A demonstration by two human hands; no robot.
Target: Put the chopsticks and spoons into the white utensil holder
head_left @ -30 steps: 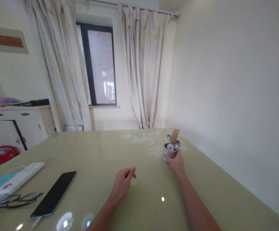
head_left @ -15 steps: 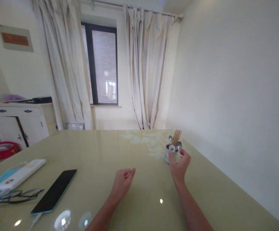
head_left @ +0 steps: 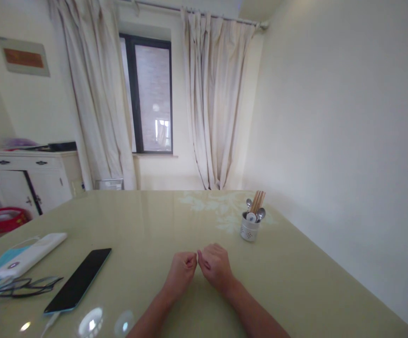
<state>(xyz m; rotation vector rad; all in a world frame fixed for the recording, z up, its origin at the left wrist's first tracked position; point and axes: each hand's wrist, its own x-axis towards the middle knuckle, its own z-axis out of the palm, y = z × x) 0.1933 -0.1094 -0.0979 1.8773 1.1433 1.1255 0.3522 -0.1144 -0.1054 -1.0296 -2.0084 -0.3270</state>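
Note:
My left hand (head_left: 181, 272) is curled into a fist above the glossy table, with nothing visible in it. Beside it my right hand (head_left: 217, 265) is also closed in a fist, thumb side facing the left; the two hands are almost touching or just touching. To the right and farther back stands a pale metal utensil holder (head_left: 249, 232) with a pattern of holes, upright on the table. In it are wooden chopsticks (head_left: 258, 202), metal spoons (head_left: 261, 214) and a white ceramic spoon (head_left: 251, 217). Neither hand touches the holder.
On the left of the greenish table (head_left: 147, 225) lie a black phone (head_left: 79, 281) with a cable, a white power bank (head_left: 31, 256), eyeglasses (head_left: 28, 287) and a blue mask (head_left: 0, 267). A wall (head_left: 348, 141) runs along the right side.
My right hand has come away from the utensil holder, moved left beside my left hand and closed from half-open fingers into a fist. The holder stays in place.

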